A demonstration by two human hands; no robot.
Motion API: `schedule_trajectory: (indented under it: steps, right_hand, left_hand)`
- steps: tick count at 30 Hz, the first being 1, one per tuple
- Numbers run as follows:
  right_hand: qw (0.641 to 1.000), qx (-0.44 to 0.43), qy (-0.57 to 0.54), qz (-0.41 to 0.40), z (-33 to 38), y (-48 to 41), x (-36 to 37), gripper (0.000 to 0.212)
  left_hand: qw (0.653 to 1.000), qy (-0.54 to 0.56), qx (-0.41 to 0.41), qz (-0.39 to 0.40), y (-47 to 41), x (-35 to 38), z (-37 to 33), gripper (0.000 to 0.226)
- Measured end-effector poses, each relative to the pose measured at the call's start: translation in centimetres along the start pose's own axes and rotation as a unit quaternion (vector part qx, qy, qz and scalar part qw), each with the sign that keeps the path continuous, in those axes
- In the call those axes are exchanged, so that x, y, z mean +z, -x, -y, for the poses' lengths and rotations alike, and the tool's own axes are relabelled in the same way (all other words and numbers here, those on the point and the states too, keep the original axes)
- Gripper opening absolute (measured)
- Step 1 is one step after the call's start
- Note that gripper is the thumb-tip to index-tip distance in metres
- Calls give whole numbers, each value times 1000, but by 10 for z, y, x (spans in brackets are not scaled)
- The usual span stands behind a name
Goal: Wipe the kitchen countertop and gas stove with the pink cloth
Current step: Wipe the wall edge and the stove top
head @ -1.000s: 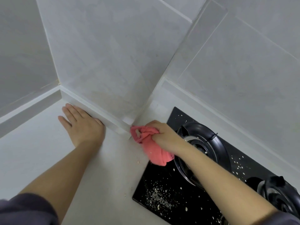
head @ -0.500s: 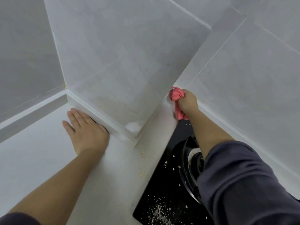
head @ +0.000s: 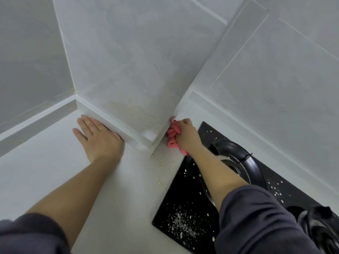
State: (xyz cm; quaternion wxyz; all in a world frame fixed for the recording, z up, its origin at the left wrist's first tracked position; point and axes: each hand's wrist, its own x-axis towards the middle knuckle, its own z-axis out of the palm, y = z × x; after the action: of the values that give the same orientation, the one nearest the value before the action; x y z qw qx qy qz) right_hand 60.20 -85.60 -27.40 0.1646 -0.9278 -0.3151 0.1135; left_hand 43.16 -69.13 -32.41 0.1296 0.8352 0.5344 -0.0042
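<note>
Between the projecting wall corner (head: 152, 143) and the gas stove (head: 183, 208), the pink cloth (head: 172, 132) is held bunched in the right hand (head: 186, 134), whose fingers are curled round it, and is pressed onto the countertop (head: 45, 171) at the foot of the tiled wall (head: 137, 61). The left hand (head: 100, 139) is laid flat on the countertop beyond the corner, fingers straight, with nothing held. For this step, the cloth is best drawn out of the joint towards the front edge, so that the yellowish crumbs (head: 160, 182) beside the stove edge are gathered rather than pushed into the gap. White specks (head: 181, 222) are scattered across the black stove glass near the burner ring (head: 245, 162); this area is judged not yet wiped. Pale grey tiles are fitted on every wall face in view.
</note>
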Motion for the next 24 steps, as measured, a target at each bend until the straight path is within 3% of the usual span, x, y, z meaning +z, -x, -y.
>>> schedule_trajectory:
  steps: [7,12,18,20,24]
  right_hand:
    - [996,-46,75,-2,24,70,33,50]
    - [992,-92,71,45,42,128,47,32]
    - [993,-87,34,74,62,175,55,32]
    - [990,-56,-60,113,69,181,52,38]
    - [942,86,-295,138,79,187,26,51]
  left_hand:
    - [997,30,29,57,-2,-13,5,68]
    - [990,16,113,79,25,-15,20,68]
    - [974,15,198,112,57,-37,31,68]
    - [966,12,230,121,64,-45,34,64]
    - [939,44,330,85,77,-69,44,48]
